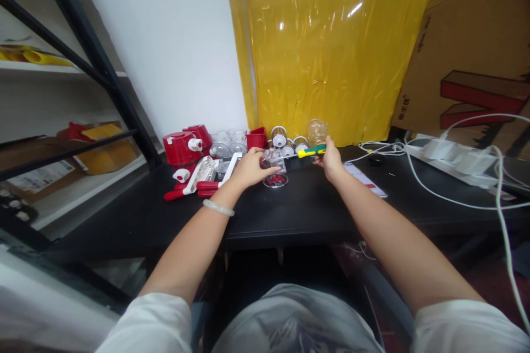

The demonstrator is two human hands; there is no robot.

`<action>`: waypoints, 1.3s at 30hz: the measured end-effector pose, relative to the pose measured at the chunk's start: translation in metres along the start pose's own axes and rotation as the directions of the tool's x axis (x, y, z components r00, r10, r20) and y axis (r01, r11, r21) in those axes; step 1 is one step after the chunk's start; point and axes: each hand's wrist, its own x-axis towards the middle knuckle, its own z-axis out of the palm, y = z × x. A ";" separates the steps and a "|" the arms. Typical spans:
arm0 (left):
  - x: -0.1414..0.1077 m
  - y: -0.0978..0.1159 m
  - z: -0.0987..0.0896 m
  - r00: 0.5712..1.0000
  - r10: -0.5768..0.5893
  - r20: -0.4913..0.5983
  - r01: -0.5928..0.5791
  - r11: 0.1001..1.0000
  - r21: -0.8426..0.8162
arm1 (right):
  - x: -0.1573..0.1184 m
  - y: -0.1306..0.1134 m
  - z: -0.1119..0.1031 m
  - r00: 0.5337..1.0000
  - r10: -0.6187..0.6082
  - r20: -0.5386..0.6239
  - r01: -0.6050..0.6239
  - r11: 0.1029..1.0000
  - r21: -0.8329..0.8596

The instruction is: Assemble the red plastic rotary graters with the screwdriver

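Note:
My left hand (249,167) grips a clear plastic part (276,160), thumb in front and fingers behind it. In my right hand (330,161) is a screwdriver (311,150) with a green and yellow handle, held level. Its thin shaft points left toward the clear part; whether the tip touches it I cannot tell. Just below, a round clear dish (276,180) contains small red pieces (276,179). Left of my left hand lie white handles with red grips (209,185). Behind my hands are several drums with white ends (279,138) and a red plastic hopper (257,138).
Red plastic housings (182,147) and clear cups (222,144) stand at the back left. A phone (365,179) lies right of my right hand. White cables (439,198) run to a power strip (453,161). A yellow plastic sheet (331,49) and a cardboard box (467,49) rise behind the black table (290,215).

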 end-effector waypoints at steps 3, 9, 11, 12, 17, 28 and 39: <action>0.000 -0.001 0.001 1.000 -0.009 0.004 0.009 1.000 0.005 | 0.000 0.001 0.000 0.999 -0.035 0.000 0.035 0.998 -0.052; 0.001 -0.002 0.001 1.000 0.003 0.003 -0.003 1.000 0.003 | -0.001 -0.003 0.002 0.999 0.001 0.049 -0.003 0.999 0.054; 0.000 -0.002 0.001 1.000 0.000 0.001 0.000 1.000 -0.001 | -0.001 -0.003 0.003 0.997 -0.003 0.076 -0.005 0.995 0.104; 0.000 -0.001 0.001 1.000 -0.001 0.002 0.001 1.000 -0.001 | -0.002 -0.004 0.004 0.996 -0.002 0.084 -0.009 0.992 0.127; 0.000 0.000 0.000 1.000 0.008 0.001 -0.008 1.000 -0.001 | -0.001 -0.002 0.002 0.996 0.008 0.093 -0.024 0.985 0.169; 0.000 -0.001 0.001 1.000 0.014 -0.005 -0.014 1.000 -0.004 | 0.002 0.004 -0.002 0.988 -0.151 0.031 0.152 0.987 -0.046; 0.000 0.000 0.001 1.000 0.002 -0.004 -0.002 1.000 0.004 | 0.000 0.008 -0.001 0.977 -0.214 0.026 0.213 0.977 0.029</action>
